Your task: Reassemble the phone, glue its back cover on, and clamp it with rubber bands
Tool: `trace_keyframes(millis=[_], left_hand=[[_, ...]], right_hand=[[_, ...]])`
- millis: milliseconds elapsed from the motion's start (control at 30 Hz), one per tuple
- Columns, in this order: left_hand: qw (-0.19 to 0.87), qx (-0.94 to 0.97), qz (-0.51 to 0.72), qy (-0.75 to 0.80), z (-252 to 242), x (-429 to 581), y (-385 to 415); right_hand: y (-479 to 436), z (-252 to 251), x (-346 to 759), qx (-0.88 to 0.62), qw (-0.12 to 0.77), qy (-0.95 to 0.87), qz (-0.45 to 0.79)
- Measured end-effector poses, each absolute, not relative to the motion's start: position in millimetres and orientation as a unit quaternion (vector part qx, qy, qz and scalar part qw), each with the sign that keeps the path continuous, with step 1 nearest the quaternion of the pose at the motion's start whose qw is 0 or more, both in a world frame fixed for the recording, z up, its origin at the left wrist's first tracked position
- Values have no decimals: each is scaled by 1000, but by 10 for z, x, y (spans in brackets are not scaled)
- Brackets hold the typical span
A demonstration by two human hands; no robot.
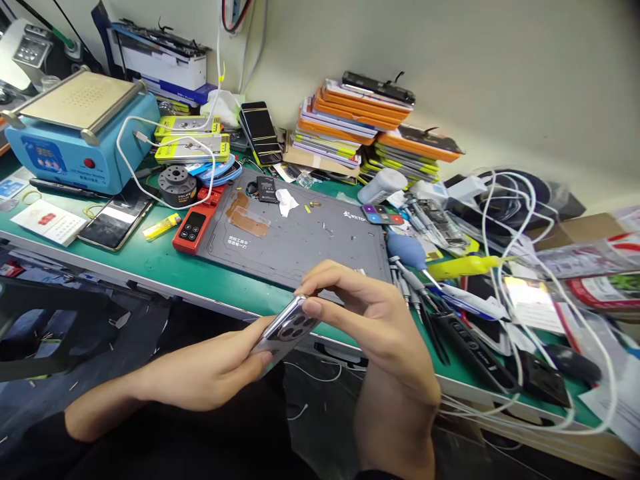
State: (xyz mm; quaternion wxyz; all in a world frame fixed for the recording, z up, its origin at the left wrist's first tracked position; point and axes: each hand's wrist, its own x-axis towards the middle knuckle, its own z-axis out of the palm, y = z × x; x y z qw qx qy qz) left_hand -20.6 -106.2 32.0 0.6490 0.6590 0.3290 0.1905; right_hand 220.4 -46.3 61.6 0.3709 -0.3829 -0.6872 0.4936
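A silver smartphone [284, 344] with a cluster of round camera lenses on its back is held tilted in front of the bench's front edge. My left hand [215, 367] wraps its lower part, thumb on the back and fingers behind. With thumb and index finger, my right hand [367, 320] pinches the phone's upper corner beside the lenses. The phone's screen side faces away and is hidden. Beyond the hands lies a grey work mat [300, 247] bearing a small black battery [267, 189], a scrap of white tissue [287, 202] and tiny screws.
A blue heating machine [120, 147] stands at left, near another phone [117, 220] and a red device [193, 230]. Stacked orange boxes [345, 113] line the wall. At right lie a blue air blower [406, 251], screwdrivers, tweezers and looping white cables [533, 213].
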Motion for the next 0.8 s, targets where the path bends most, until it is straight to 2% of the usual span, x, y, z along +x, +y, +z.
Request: trace_keyframes(millis=[800], left_hand=[[675, 641, 215, 297, 242, -246, -1086]], right_hand=[[-438, 690, 2127, -417, 294, -699, 501]])
